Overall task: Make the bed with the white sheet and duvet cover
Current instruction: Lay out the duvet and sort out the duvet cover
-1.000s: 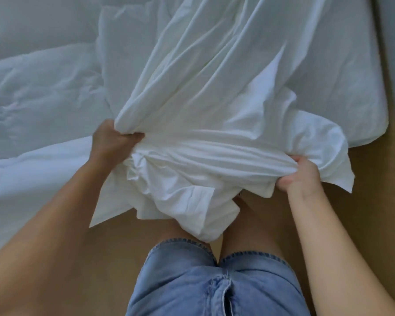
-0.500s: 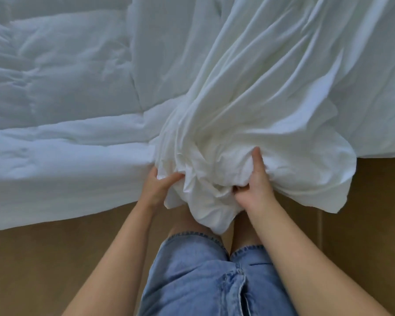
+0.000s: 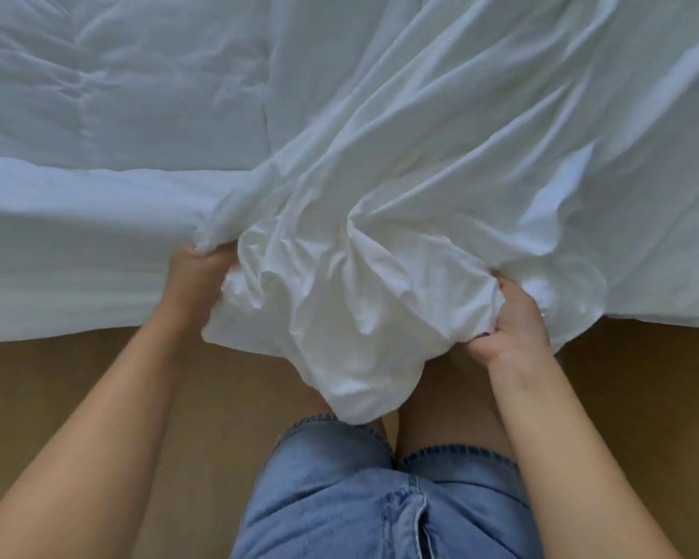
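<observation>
The bed (image 3: 77,256) stands on a brown floor (image 3: 77,377), with a quilted white duvet (image 3: 118,94) on it. Both hands (left hand (image 3: 196,276), right hand (image 3: 513,322)) grip the thin, wrinkled white duvet cover (image 3: 340,300), bunched at the bed's near edge.

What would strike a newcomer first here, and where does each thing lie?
The bunched white fabric cover hangs at centre, gripped by the left hand and right hand at its sides. The quilted white duvet spreads upper left; blue denim shorts show at the bottom, above the tan floor.
</observation>
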{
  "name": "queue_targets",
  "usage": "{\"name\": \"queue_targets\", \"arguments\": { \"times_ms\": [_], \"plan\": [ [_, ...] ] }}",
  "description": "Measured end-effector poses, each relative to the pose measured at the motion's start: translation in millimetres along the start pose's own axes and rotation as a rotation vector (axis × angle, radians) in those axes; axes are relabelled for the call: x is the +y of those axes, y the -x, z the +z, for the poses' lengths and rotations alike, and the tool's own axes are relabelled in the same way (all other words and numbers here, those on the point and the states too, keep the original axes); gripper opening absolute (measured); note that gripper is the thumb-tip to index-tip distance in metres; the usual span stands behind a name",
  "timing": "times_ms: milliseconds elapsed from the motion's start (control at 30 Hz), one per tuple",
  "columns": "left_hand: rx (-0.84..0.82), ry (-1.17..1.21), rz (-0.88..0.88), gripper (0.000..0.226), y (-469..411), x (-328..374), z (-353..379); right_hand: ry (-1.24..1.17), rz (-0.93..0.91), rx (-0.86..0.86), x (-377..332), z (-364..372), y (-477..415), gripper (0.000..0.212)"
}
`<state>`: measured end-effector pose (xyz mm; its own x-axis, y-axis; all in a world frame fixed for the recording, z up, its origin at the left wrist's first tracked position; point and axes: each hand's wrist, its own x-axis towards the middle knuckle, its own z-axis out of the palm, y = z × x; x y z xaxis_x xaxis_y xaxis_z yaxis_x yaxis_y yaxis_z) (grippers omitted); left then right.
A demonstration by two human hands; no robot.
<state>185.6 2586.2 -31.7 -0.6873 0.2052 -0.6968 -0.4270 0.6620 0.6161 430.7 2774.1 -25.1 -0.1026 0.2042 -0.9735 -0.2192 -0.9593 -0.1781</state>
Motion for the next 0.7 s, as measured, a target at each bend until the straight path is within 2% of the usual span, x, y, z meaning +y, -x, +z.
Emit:
{"name": "queue_targets", "arguments": {
  "times_ms": [133, 233, 367, 433, 500, 567, 633, 700],
  "plan": [
    [0.259, -0.224, 0.007, 0.03, -2, -23, -34, 0.197, -0.001, 0.025, 12, -29, 3, 0.027],
    [0.263, -0.293, 0.009, 0.045, 28, -52, -8, 0.3, -0.02, 0.122, 27, -40, -2, 0.038],
    [0.3, -0.213, -0.084, 0.079, 85, -85, 29, 0.476, -0.001, 0.037, 39, -51, 0, 0.043],
    [0.172, -0.247, -0.121, 0.078, 117, -99, 40, 0.613, 0.021, -0.034, 43, -57, 5, 0.048],
    [-0.109, -0.361, -0.152, 0.067, 142, -111, 41, 0.777, -0.003, -0.069, 46, -60, 14, 0.045],
    [-0.345, -0.458, -0.192, 0.055, 161, -121, 28, 1.048, -0.042, -0.025, 52, -59, 30, 0.032],
    [-0.381, -0.456, -0.212, 0.049, 175, -130, 7, 1.389, -0.107, -0.037, 62, -54, 47, 0.025],
    [-0.289, -0.406, -0.214, 0.048, 183, -142, -21, 1.721, -0.229, -0.192, 85, -41, 64, 0.026]
  ]
}}
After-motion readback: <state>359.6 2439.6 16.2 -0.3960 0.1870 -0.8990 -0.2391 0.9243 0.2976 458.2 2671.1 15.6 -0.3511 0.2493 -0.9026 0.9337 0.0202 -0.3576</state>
